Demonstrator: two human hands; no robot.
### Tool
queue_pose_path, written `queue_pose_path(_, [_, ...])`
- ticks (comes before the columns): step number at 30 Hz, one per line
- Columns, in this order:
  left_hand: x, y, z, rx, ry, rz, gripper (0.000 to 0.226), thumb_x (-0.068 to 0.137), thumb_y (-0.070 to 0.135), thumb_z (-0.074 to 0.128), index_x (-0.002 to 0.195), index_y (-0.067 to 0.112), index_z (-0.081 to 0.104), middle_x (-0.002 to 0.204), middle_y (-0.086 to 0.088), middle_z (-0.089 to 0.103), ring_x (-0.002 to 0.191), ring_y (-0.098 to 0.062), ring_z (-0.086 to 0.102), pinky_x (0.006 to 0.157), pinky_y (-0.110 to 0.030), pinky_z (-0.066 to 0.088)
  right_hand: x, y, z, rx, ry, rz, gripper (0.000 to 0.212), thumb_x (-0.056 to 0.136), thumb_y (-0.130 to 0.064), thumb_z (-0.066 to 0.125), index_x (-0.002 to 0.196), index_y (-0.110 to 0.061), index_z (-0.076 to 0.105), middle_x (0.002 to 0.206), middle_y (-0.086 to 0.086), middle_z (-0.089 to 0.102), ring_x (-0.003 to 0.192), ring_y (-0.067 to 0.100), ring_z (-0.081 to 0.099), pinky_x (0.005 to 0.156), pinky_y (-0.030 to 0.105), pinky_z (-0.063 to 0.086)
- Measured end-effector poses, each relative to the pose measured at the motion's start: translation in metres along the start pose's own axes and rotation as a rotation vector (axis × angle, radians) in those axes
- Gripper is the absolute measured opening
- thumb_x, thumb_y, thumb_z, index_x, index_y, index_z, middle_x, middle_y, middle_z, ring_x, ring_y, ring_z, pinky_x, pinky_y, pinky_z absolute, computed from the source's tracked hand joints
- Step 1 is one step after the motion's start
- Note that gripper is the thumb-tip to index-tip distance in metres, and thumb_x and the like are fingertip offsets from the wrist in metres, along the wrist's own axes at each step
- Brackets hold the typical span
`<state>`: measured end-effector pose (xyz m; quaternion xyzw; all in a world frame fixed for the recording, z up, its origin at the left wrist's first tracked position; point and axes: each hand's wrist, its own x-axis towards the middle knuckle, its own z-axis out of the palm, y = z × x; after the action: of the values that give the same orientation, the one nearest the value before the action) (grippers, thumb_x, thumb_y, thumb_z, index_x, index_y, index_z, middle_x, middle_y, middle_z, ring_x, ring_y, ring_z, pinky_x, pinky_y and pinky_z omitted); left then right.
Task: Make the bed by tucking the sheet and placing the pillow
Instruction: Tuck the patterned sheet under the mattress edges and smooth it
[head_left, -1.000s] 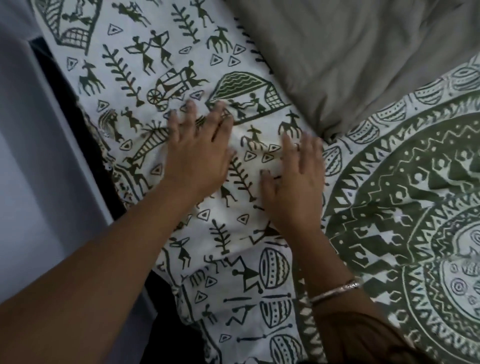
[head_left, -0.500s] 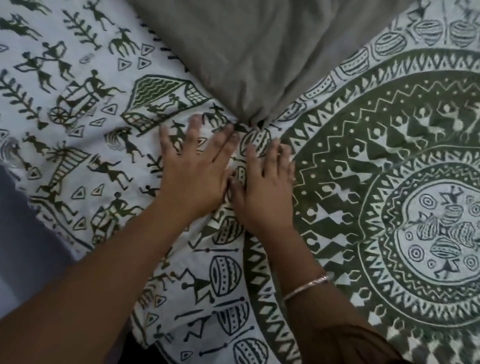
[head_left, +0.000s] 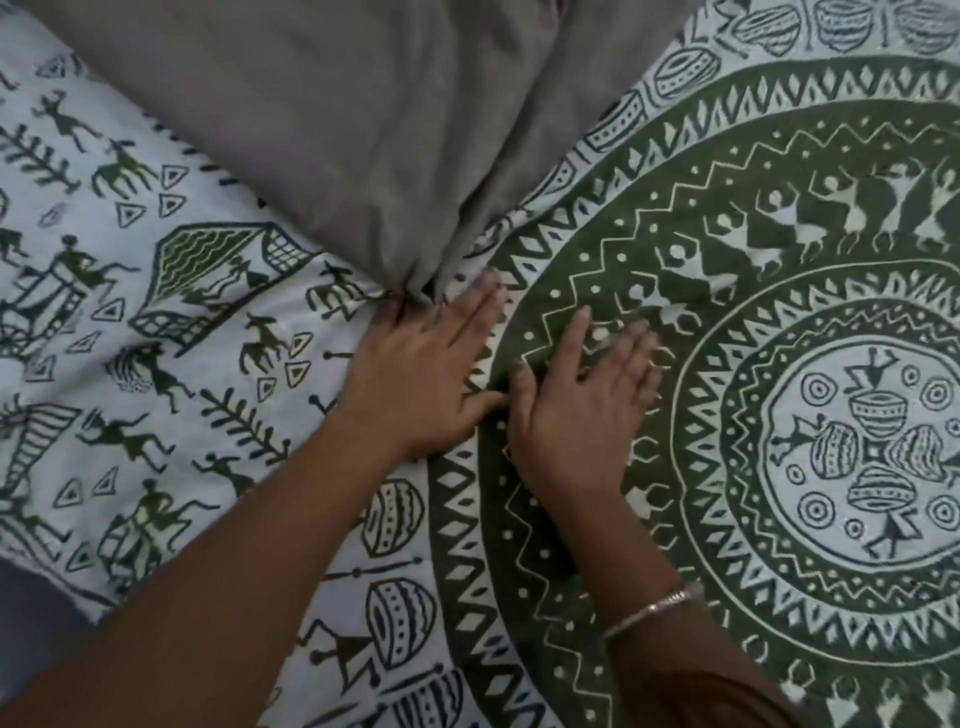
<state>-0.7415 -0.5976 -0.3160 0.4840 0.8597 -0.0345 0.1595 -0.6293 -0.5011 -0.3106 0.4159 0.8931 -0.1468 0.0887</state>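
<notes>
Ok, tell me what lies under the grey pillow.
The grey pillow lies on the printed sheet, whose green pattern runs under its edges. Whatever else is beneath the pillow is covered and cannot be seen.

The head camera looks steeply down, close over the sheet (head_left: 779, 260).

White, green-printed sheet (head_left: 779, 312) lies flat; grey pillow (head_left: 363, 130) rests on it.
</notes>
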Motion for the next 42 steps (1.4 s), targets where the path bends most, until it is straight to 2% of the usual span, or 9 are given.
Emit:
queue_pose_path(4, [-0.001,-0.013,-0.012,-0.065,0.004,0.009,0.079,0.085,0.064,0.012,0.151,0.023,-0.004,0.158,0.003,-0.012,0.136,-0.029,0.032,0.11,-0.045,0.023,0.026,-0.01,-0.004,-0.022,-0.018,-0.154,0.073,0.089,-0.062,0.009,0.15,-0.024,-0.006,0.155,0.023,-0.015,0.141,0.04,-0.02,0.113,0.049,-0.013])
queue_pose_path(9, [-0.016,-0.036,-0.018,-0.048,0.01,0.063,0.081,0.087,0.064,0.023,0.147,0.01,0.027,0.146,-0.015,0.039,0.128,-0.033,0.04,0.108,-0.043,0.027,0.017,-0.002,-0.001,-0.023,0.056,-0.112,0.073,0.091,-0.062,0.014,0.151,-0.023,0.0,0.157,0.018,-0.007,0.144,0.034,-0.012,0.115,0.05,-0.008])
queue_pose_path(12, [-0.014,-0.05,-0.015,-0.004,0.002,0.022,0.076,0.085,0.062,0.026,0.137,0.008,0.043,0.132,-0.017,0.05,0.122,-0.035,0.043,0.102,-0.045,0.031,0.004,-0.022,0.008,-0.065,0.034,-0.113,0.078,0.091,-0.061,0.016,0.151,-0.014,0.0,0.155,0.027,-0.005,0.143,0.039,-0.009,0.114,0.053,-0.009])
queue_pose_path(17, [-0.015,-0.066,-0.017,-0.129,0.198,0.05,0.043,0.087,0.023,0.041,0.118,-0.002,0.058,0.107,-0.025,0.06,0.098,-0.04,0.056,0.085,-0.046,0.044,0.005,-0.071,0.013,-0.067,-0.039,-0.338,0.073,0.091,-0.054,0.021,0.151,-0.013,0.012,0.154,0.031,0.0,0.142,0.045,-0.008,0.114,0.056,-0.007])
queue_pose_path(24, [-0.04,-0.111,-0.013,-0.098,0.105,0.076,0.056,0.092,0.029,0.028,0.141,0.003,0.037,0.147,-0.015,0.038,0.137,-0.028,0.034,0.115,-0.043,0.022,-0.002,-0.116,0.02,-0.084,-0.085,-0.549,0.076,0.089,-0.05,0.032,0.147,-0.002,0.023,0.151,0.023,0.027,0.142,0.037,0.019,0.117,0.051,0.005])
queue_pose_path(28, [-0.041,-0.137,-0.018,-0.243,0.243,0.08,0.049,0.087,0.015,0.034,0.129,-0.003,0.052,0.133,-0.02,0.053,0.125,-0.031,0.05,0.106,-0.044,0.037,0.002,-0.149,0.024,-0.088,-0.101,-0.585,0.083,0.088,-0.056,0.022,0.148,0.0,0.017,0.153,0.024,0.02,0.142,0.037,0.015,0.115,0.052,0.005])
queue_pose_path(32, [-0.055,-0.182,-0.018,-0.289,0.418,-0.255,0.04,0.088,0.014,0.038,0.117,0.001,0.062,0.117,-0.018,0.063,0.107,-0.034,0.059,0.09,-0.046,0.046,0.003,-0.18,0.03,-0.11,-0.128,-0.547,0.086,0.087,-0.067,0.012,0.151,-0.011,0.004,0.151,0.034,0.006,0.141,0.045,0.003,0.113,0.054,-0.002])
queue_pose_path(39, [-0.054,-0.233,-0.004,-0.063,0.164,-0.448,0.065,0.092,0.05,0.019,0.151,0.025,0.009,0.159,-0.004,0.008,0.144,-0.036,0.006,0.115,-0.052,0.005,-0.002,-0.222,0.038,-0.101,0.021,-0.362,0.077,0.086,-0.063,0.031,0.146,-0.016,0.028,0.144,0.033,0.022,0.131,0.045,0.015,0.108,0.061,0.017])
queue_pose_path(42, [-0.051,-0.248,0.0,0.01,0.161,-0.444,0.067,0.09,0.055,0.013,0.15,0.029,0.002,0.159,0.001,0.004,0.143,-0.039,0.003,0.113,-0.056,0.003,0.01,-0.246,0.041,-0.157,-0.051,-0.367,0.079,0.087,-0.065,0.027,0.15,-0.018,0.016,0.149,0.028,0.018,0.133,0.048,0.011,0.109,0.062,0.01])
